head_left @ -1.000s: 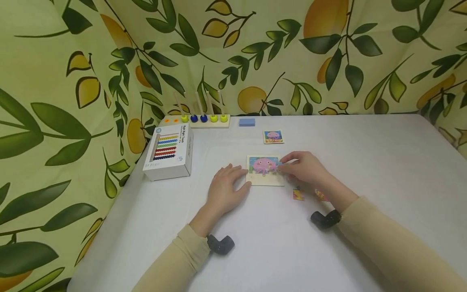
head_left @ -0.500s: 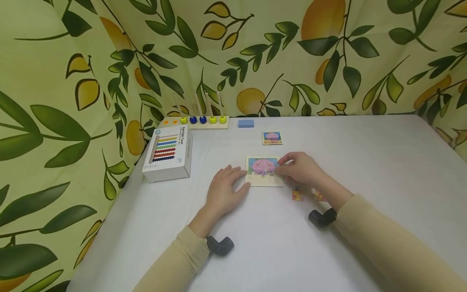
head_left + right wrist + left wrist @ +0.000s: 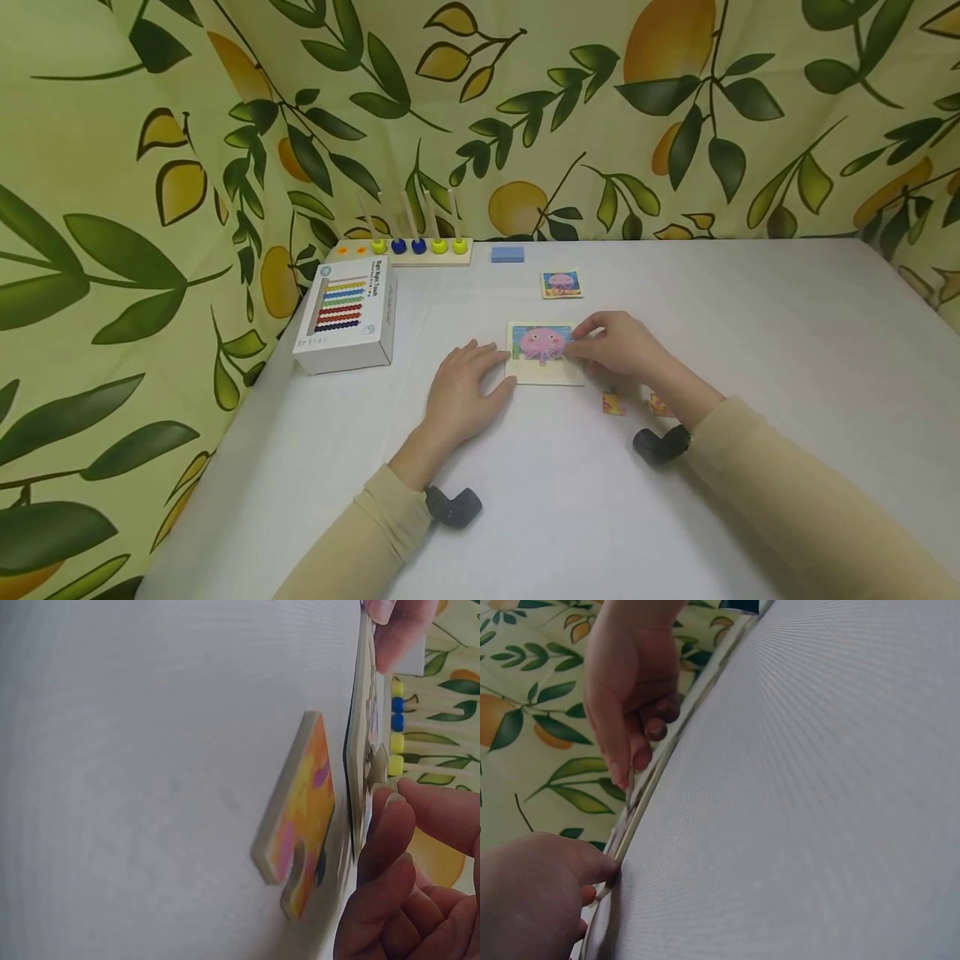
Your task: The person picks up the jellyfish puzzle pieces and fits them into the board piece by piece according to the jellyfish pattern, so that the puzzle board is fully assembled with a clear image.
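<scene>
A jigsaw board [image 3: 543,374] lies flat on the table, a pink octopus picture [image 3: 541,342] filling its upper part and bare wood showing below. My left hand [image 3: 463,390] rests at the board's left side, fingers extended, with the thumb near its lower left corner. At the right side, my right hand [image 3: 618,346] pinches a small puzzle piece [image 3: 380,763] between thumb and fingertips, tilted over the board in the right wrist view. Its picture side is mostly hidden. Two loose yellow-and-pink pieces, one nearer the board [image 3: 612,404] and one by the right wrist [image 3: 660,406], lie below.
Behind the board lies a small octopus picture card [image 3: 562,284], with a blue block [image 3: 507,254] farther back. A white box [image 3: 347,312] and a pegged bead stand [image 3: 420,252] occupy the back left. Patterned cloth [image 3: 480,108] hangs behind the white table [image 3: 540,500].
My right hand has shifted slightly left over the board with the puzzle piece, which sits lower against the picture. My left hand stays in place.
</scene>
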Action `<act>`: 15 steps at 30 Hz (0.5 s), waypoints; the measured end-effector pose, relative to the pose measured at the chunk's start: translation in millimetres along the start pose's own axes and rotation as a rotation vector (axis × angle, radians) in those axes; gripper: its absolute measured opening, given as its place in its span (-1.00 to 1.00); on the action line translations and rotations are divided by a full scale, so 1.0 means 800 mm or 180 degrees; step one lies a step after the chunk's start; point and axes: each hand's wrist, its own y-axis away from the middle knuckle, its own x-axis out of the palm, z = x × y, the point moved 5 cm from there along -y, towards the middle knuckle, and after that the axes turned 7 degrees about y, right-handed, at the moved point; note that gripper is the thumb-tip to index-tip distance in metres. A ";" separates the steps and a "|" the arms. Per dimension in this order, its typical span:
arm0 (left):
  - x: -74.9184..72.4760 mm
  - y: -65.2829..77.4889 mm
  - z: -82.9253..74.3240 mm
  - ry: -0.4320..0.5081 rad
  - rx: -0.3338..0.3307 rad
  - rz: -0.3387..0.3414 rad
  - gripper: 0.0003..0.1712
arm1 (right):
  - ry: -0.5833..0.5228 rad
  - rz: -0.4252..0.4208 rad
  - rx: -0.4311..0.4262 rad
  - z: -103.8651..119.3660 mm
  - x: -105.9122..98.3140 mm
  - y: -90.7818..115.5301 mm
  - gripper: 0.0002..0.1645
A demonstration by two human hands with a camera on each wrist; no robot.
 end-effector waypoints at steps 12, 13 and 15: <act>-0.003 0.000 -0.001 0.0017 0.0032 -0.0013 -0.53 | -0.0028 -0.0014 0.0025 0.001 0.004 -0.002 -0.52; -0.003 0.000 -0.002 0.0015 0.0034 -0.0014 -0.53 | -0.0022 -0.0018 0.0041 0.001 0.004 -0.002 -0.52; -0.003 0.000 -0.002 0.0006 0.0036 -0.0018 -0.53 | 0.0007 -0.0014 0.0064 0.001 0.003 -0.002 -0.52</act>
